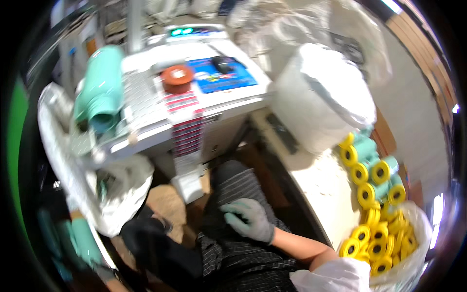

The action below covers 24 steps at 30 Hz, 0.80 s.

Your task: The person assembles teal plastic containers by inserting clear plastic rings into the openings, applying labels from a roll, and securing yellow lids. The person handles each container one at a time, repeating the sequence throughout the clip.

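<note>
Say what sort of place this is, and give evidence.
Probably a workshop or packing station: several teal bottles, a pile of yellow round parts, and a bulky white sack.

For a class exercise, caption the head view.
Gloved right hand over the lap, with yellow-ended teal cylinders and yellow rings at right.

"What lies by the white sack (54,129)?"
"A teal cylinder (84,239), smooth-sided, just beyond the sack's lower end, on the wearer's side."
"Upright?"
"Can't tell. It slants in view, its end nearest the sack leaning left."
"And the other end?"
"At the gloved left hand (103,273); the grip is unclear."
</note>
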Available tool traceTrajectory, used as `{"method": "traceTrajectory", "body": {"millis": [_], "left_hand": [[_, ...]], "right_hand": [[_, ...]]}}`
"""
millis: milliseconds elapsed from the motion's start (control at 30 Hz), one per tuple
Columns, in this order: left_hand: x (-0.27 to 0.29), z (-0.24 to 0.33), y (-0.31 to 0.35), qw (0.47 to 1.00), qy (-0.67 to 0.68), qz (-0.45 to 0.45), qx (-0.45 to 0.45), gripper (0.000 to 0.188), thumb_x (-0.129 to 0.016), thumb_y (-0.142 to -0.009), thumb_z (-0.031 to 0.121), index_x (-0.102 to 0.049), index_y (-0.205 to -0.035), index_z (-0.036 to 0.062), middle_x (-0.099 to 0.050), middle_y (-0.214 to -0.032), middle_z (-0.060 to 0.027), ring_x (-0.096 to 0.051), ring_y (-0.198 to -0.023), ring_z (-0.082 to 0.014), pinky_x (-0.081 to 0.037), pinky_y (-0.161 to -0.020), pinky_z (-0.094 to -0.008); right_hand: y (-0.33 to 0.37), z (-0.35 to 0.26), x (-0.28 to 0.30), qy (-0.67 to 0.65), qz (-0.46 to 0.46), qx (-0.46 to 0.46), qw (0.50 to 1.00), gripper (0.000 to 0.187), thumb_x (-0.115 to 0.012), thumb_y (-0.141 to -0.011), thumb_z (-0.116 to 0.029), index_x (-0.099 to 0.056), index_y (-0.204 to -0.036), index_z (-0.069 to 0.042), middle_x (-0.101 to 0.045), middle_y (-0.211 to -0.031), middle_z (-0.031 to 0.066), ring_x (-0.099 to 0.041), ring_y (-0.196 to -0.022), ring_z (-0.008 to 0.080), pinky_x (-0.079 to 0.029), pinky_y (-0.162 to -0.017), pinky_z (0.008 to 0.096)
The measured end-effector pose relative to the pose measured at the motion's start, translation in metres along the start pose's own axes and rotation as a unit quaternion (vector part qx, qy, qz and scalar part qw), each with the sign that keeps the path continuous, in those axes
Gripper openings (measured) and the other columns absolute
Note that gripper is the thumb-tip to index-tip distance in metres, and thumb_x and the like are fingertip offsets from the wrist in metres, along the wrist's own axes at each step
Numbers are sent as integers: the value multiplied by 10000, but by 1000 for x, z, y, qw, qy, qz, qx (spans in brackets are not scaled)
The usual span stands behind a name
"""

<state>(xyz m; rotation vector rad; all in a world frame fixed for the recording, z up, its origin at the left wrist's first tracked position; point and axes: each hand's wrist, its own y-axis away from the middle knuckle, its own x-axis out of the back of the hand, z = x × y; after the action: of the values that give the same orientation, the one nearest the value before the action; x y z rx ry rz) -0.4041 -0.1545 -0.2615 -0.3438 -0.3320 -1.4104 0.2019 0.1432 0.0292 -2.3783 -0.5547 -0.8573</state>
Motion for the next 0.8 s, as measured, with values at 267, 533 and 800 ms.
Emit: {"method": "traceTrajectory", "body": {"millis": [267, 533, 800], "left_hand": [[57, 210, 216, 932, 9, -50, -360, 388, -786, -911, 173, -618, -1252, 98, -583, -1269, -209, -597, -1100, -383, -514, -887, -504], [62, 383, 421, 562, 78, -473, -674, 334, -879, -785, 262, -698, -1047, 159, -654, -904, -30, -651, -678, -200, -502, -572, -364], [28, 368, 538, 609, 108, -485, -619, 892, -960, -671, 321, -546, -1423, 78, -544, -1358, -184, -576, -1199, -364, -505, -986, -516]], "right_hand": [[24, -8, 7, -180, 13, -33, 983, 245, -728, -940, -100, -750, -1173, -27, -736, -1039, 139, -716, -954, 281, -563, -853, 373], [73, -10, 68, -241, 114, -80, 960, 250, -613, -895, 29, -727, -1117, 43, -720, -1064, 169, -704, -897, 240, -568, -817, 344], [70, -2, 113, -114, -96, 52, 987, 301, -726, -833, -57, -718, -1134, -45, -722, -1106, 141, -722, -944, 340, -590, -839, 429]]}}
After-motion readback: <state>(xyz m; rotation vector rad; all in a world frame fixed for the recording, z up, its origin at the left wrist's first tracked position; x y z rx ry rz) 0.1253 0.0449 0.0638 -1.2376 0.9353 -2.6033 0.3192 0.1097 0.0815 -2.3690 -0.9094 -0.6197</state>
